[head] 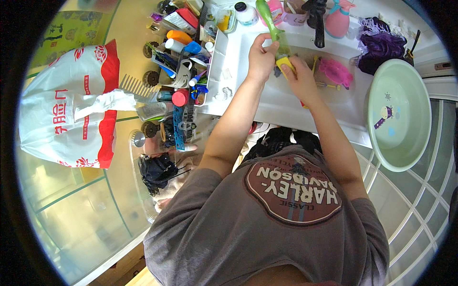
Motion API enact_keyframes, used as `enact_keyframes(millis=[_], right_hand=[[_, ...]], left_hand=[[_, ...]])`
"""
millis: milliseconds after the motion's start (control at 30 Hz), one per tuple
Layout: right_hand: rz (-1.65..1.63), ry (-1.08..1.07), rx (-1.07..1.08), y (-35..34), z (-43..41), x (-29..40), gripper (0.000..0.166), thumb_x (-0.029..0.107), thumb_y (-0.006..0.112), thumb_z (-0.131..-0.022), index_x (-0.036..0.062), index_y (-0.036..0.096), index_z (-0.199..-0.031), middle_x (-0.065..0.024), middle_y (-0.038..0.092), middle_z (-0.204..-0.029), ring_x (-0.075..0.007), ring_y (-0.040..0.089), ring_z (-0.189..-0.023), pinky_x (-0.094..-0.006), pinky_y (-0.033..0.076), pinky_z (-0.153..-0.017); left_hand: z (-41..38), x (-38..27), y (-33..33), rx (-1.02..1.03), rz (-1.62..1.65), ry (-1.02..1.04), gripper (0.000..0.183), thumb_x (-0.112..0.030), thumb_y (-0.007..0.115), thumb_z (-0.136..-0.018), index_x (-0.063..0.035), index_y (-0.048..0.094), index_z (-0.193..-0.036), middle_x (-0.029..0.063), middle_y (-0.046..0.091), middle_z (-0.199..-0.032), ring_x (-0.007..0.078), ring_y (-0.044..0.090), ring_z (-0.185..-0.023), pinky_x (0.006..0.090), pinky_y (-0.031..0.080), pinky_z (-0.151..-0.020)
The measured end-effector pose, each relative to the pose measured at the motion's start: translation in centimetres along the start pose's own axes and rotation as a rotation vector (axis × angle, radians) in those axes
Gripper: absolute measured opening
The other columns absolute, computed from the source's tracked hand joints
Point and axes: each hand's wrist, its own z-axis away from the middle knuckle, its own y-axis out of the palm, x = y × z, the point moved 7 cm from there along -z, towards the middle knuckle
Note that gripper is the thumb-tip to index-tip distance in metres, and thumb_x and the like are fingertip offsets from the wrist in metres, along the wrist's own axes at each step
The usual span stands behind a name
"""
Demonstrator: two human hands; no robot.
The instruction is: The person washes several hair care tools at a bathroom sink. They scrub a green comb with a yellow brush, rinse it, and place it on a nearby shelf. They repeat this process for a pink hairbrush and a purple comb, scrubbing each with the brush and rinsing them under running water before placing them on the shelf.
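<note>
Over the white washbasin, my left hand grips a green comb. Its handle points away from me and its teeth face right. A yellow object is held in my right hand and meets the comb's near end. My fingers cover much of it, so its exact kind is unclear; a small red and yellow tip shows below that hand. To the right of my right hand, a bright pink scalloped item and thin yellow pieces lie in the murky basin.
A black faucet and a pink spray bottle stand behind the basin. A pale green washbowl rests at the right beside purple cloth. Crowded toiletries, including a red-capped container, and a white tissue bag occupy the left.
</note>
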Motion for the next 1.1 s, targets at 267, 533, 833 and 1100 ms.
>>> enact_keyframes(millis=[267, 533, 833, 1100], right_hand=[[0.060, 0.108, -0.209, -2.1, 0.2, -3.0, 0.028, 0.023, 0.057, -0.092, -0.0001, 0.058, -0.107, -0.0215, 0.063, -0.084, -0.0376, 0.063, -0.078, -0.0424, 0.049, -0.069], [0.039, -0.113, -0.255, -1.4, 0.7, -0.3, 0.024, 0.022, 0.057, -0.093, 0.0003, 0.058, -0.104, -0.0197, 0.063, -0.091, -0.0363, 0.062, -0.082, -0.0426, 0.048, -0.071], [-0.041, 0.183, -0.134, -3.8, 0.6, -2.9, 0.023, 0.019, 0.060, -0.089, -0.0001, 0.058, -0.103, -0.0215, 0.062, -0.098, -0.0399, 0.059, -0.094, -0.0464, 0.047, -0.080], [0.247, 0.073, -0.283, -4.0, 1.4, -6.9, 0.029, 0.018, 0.056, -0.091, -0.0010, 0.056, -0.113, -0.0238, 0.061, -0.106, -0.0414, 0.058, -0.098, -0.0463, 0.047, -0.084]], left_hand=[[0.3, 1.0, -0.3, -0.072, -0.051, 0.020, 0.017, -0.007, 0.056, -0.093, -0.0075, 0.053, -0.110, 0.0034, 0.061, -0.067, 0.0065, 0.049, -0.050, 0.0228, 0.037, -0.041], [0.4, 0.5, 1.0, -0.005, -0.014, 0.037, 0.020, -0.009, 0.054, -0.095, -0.0088, 0.051, -0.115, 0.0071, 0.067, -0.079, 0.0113, 0.060, -0.061, 0.0235, 0.045, -0.046], [0.5, 1.6, -0.7, -0.127, -0.098, 0.072, 0.017, -0.007, 0.055, -0.094, -0.0083, 0.053, -0.111, 0.0017, 0.058, -0.065, 0.0064, 0.048, -0.051, 0.0225, 0.034, -0.042], [2.5, -1.0, 0.0, -0.102, 0.058, 0.106, 0.019, -0.009, 0.054, -0.095, -0.0074, 0.050, -0.114, 0.0053, 0.065, -0.075, 0.0078, 0.056, -0.057, 0.0234, 0.040, -0.046]])
